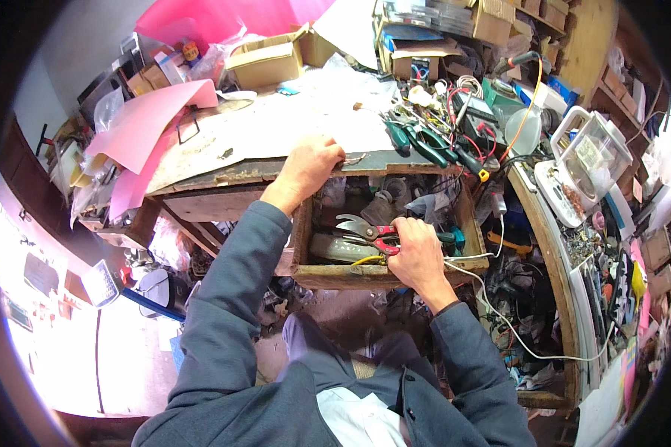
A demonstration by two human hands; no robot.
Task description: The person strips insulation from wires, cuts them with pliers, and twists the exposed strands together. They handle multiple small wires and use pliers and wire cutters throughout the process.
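Over the open wooden drawer (395, 277), my right hand (417, 257) is closed round the red handles of pruning shears (359, 226). Their curved metal blades point left. A second, narrower metal jaw shows just below the blades; whether it belongs to another tool I cannot tell. My left hand (309, 167) rests at the front edge of the workbench (276, 165), its fingers pressed together. A small thin twisted piece (356, 159) lies beside those fingertips; what they hold, if anything, is hidden. Inside the drawer are clear plastic items and a yellow cable (367, 260).
Green-handled pliers (425, 145) and other tools crowd the bench's right side, near a black meter (476, 112) with red leads. A white cable (499, 316) hangs right of the drawer. Pink sheet (145, 123) lies at left, an open cardboard box (265, 61) behind.
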